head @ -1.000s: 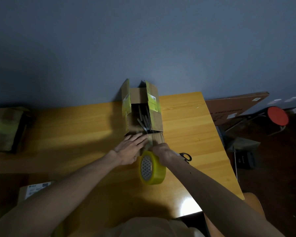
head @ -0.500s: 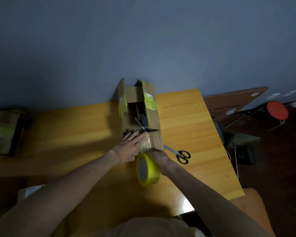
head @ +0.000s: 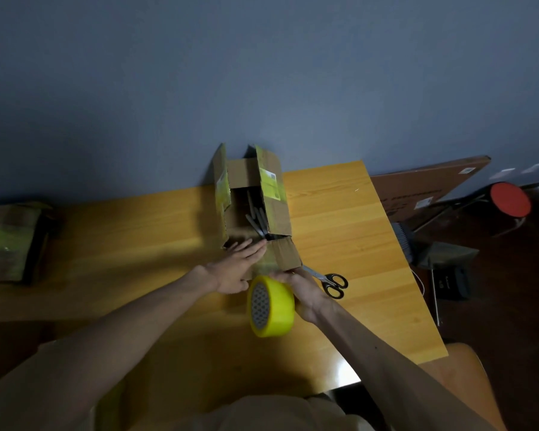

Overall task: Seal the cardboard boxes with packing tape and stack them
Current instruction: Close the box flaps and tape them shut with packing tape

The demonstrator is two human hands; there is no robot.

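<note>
Item logged, centre of frame: cardboard box (head: 279,217) on the table (head: 355,228). It is brown, its top flaps stand open with yellow strips on both, and I see grey rods inside. The left hand (head: 234,269) lies flat on the near flap, fingers straight. The right hand (head: 304,295) grips the yellow tape roll (head: 273,306) just below the box.
</note>
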